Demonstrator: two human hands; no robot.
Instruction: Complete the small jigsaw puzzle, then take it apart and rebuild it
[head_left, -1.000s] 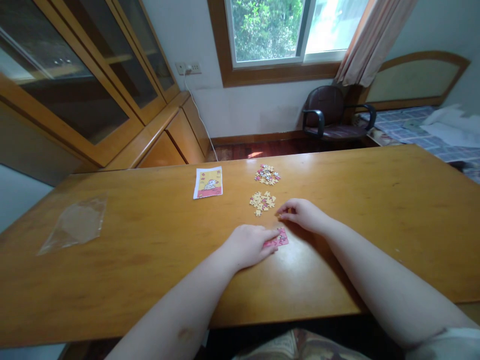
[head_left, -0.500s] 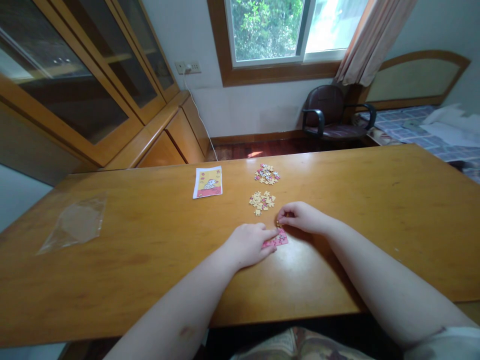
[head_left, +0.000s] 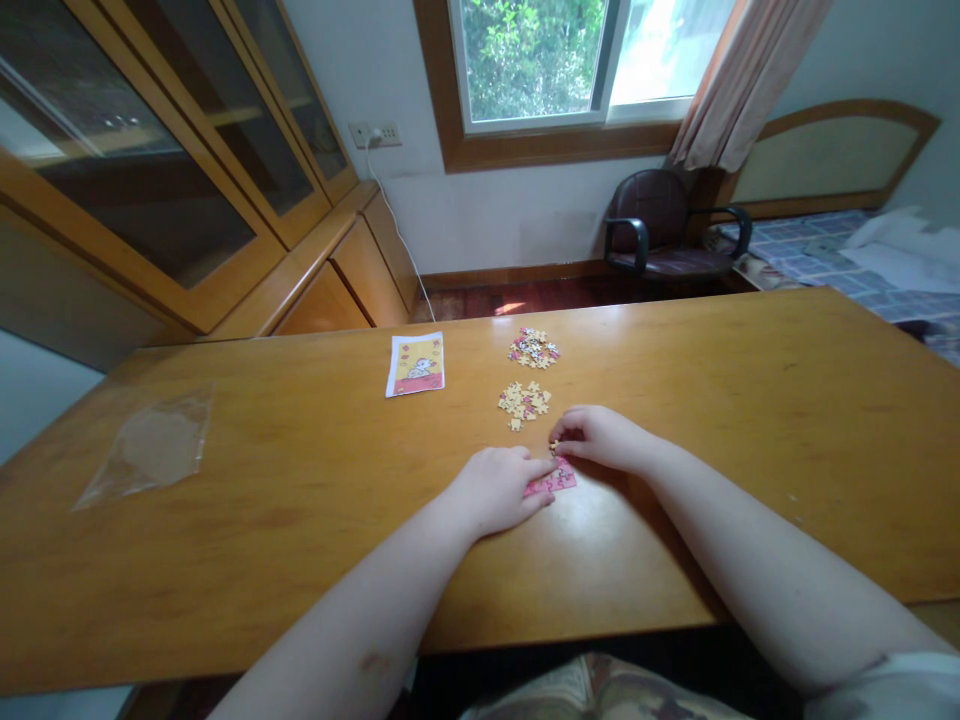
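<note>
Several joined pink jigsaw pieces [head_left: 562,479] lie flat on the wooden table. My left hand [head_left: 504,490] rests over their left part with its fingers stretched out, hiding some of them. Just above the pink strip, my right hand [head_left: 596,436] pinches a small yellowish puzzle piece [head_left: 554,447] between thumb and fingers at the strip's far edge. Beyond the hands lies a loose pile of mostly yellow puzzle pieces [head_left: 524,400]. A second pile of mixed white, pink and yellow pieces [head_left: 534,348] sits farther back.
A picture card [head_left: 416,365] with a white animal on yellow and pink lies left of the piles. At the table's left is a clear plastic bag [head_left: 154,445]. An office chair [head_left: 660,225] stands past the table's [head_left: 300,560] far edge, near a bed.
My right hand has shifted slightly to the left with the puzzle piece, along the far edge of the pink strip. The left hand stays in place.
</note>
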